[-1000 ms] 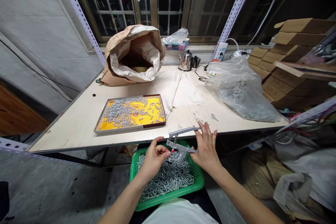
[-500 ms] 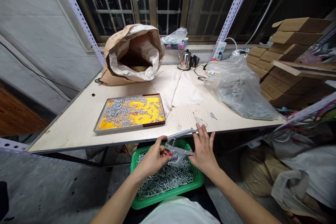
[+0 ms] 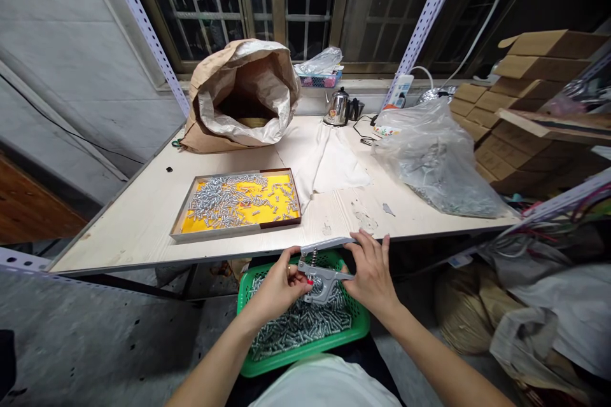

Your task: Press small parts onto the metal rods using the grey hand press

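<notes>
My right hand is wrapped round the handles of grey metal hand pliers held over a green basket full of small silver metal parts on my lap. At the pliers' jaw, the fingers of my left hand are pinched together on something too small to make out. Both hands are just below the front edge of the pale wooden table.
A tray with a yellow floor and several silver parts lies on the table. Behind it stand an open brown paper sack, a white cloth, a kettle and a clear plastic bag. Cardboard boxes are stacked at the right.
My right fingers have curled down onto the upper handle, pressing the pliers' handles closer together. The left hand stays at the jaw.
</notes>
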The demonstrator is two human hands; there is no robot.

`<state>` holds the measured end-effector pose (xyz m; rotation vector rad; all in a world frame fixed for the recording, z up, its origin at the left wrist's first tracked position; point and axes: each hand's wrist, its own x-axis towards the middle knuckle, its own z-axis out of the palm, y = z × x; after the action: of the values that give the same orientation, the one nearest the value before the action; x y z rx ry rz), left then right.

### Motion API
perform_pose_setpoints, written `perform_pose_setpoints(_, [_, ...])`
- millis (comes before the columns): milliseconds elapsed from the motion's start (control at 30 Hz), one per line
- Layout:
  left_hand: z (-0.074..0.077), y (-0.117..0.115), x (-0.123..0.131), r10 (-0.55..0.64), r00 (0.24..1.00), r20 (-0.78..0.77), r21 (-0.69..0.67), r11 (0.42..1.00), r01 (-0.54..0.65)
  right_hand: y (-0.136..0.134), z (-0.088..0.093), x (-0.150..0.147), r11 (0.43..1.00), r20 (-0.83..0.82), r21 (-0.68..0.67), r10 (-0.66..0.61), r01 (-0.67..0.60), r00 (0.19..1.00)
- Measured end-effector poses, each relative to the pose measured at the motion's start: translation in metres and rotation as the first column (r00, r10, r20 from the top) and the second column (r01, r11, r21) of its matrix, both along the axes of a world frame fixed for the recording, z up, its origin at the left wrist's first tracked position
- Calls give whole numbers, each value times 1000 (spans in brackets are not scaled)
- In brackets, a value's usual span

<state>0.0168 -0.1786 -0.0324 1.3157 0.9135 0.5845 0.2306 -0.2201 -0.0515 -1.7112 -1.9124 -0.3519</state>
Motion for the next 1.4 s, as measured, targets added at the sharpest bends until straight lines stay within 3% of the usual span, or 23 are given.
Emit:
perform_pose_setpoints(233, [11, 0, -15, 272, 962, -8, 36, 962, -271, 9, -10, 5, 978, 138, -191, 113, -85, 984])
perform_pose_setpoints(367, [8, -4, -12, 337, 941, -25, -7, 942, -337, 15, -14, 0, 961, 170, -256, 150, -103, 974])
perform_pose_setpoints(500, [4, -12, -7, 245, 966, -83, -73, 965, -251, 17, -5, -5, 965, 162, -255, 109, -65, 981])
perform_pose_setpoints(667, [1, -20, -5, 108, 982, -156, -50, 992, -117, 10, 6, -7, 981, 105, -196, 36, -15, 994])
perform_pose_setpoints(833, [-11, -27, -4, 113, 975, -190, -37, 992, -122, -6, 4, -11, 985, 23, -146, 91, -87, 996])
perform_pose_setpoints(967, [-15, -32, -1, 156, 959, -237, -27, 986, -167, -16, 0, -12, 984, 64, -145, 109, -99, 992])
perform_pose_setpoints(1100, [-5, -40, 0, 255, 917, -308, 149, 965, -218, -24, -7, -15, 997, 91, -80, 29, -22, 995])
perform_pose_setpoints(1267, [9, -55, -2, 321, 879, -351, 469, 873, -132, -31, -13, -23, 998, 49, -48, -45, 47, 998])
perform_pose_setpoints(1333, [13, -56, -4, 284, 884, -370, 502, 862, -67, -32, -14, -24, 998, 37, -51, -45, 47, 998])
perform_pose_setpoints(1400, [19, -53, -8, 218, 876, -431, 453, 892, 1, -33, -16, -23, 998, 30, -52, -30, 31, 999])
